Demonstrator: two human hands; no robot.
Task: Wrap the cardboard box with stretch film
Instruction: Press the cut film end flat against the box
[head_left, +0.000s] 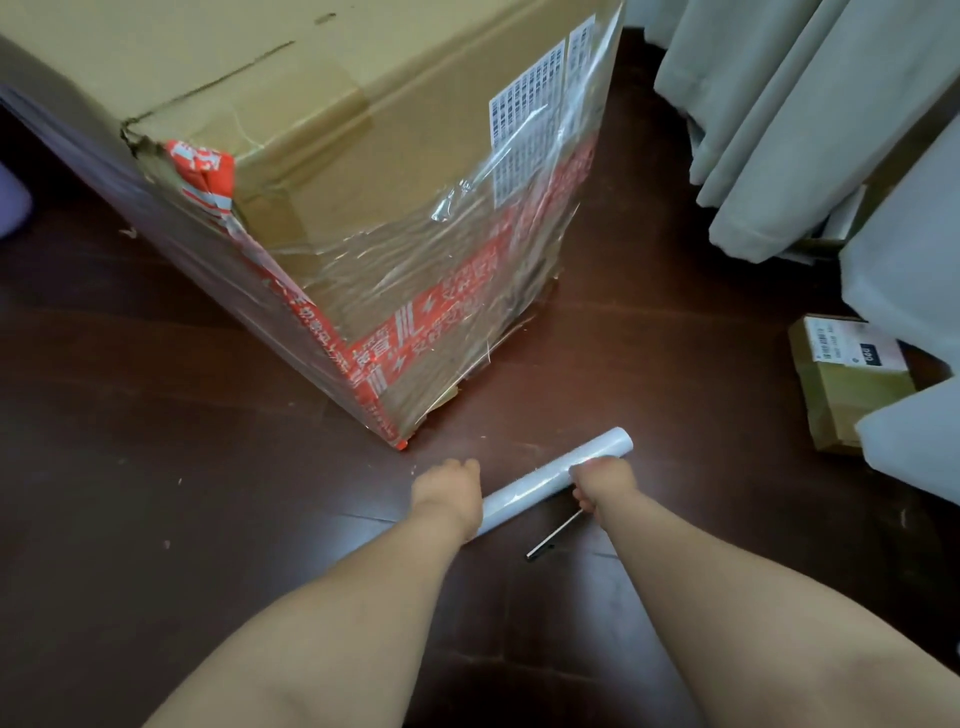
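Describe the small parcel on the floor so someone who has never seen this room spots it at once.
Find the big cardboard box with red tape on the dark wood floor. Go right, past the film roll that the right hand grips, to the floor by the grey curtains. The small parcel there is low, has no red tape, and carries a white and pink label on top.

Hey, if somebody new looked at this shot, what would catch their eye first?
The big cardboard box filling the upper left, its near face under shiny clear film, with red printed tape running down the near corner. Next, the white stretch film roll on the dark floor just below it, the right hand curled round it and the left hand at its other end.
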